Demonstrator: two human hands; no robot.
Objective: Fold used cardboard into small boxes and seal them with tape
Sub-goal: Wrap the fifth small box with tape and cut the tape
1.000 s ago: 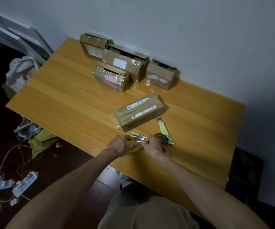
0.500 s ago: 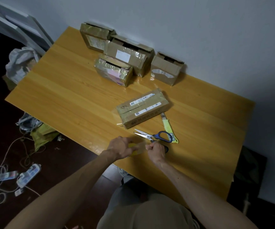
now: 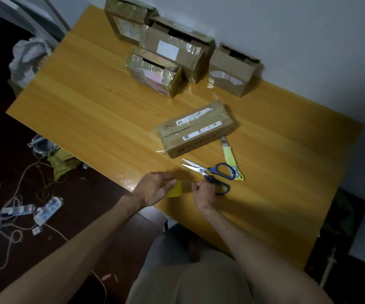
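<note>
Close to the bench edge, the left hand grips the yellow tape roll and the right hand pinches the tape end, while the cardboard box lies beyond the right fingers, its long axis slanting away rightward.

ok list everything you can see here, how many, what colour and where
table: 1, orange-yellow wood, against the grey wall
cardboard boxes: 4, brown, taped, grouped at the far edge
flat box: 1, brown with white labels, mid-table
scissors: 1, blue handles, in front of the flat box
utility knife: 1, yellow-green, just right of the scissors
tape roll: 1, yellow, near edge
power strips: 2, white, floor at left
cables: several, pale, floor at left
bag: 1, white, beside the table's left end
clothing: beige, bottom centre
left hand: holds the tape roll
right hand: fingers curled beside the roll; what they pinch is unclear
</note>
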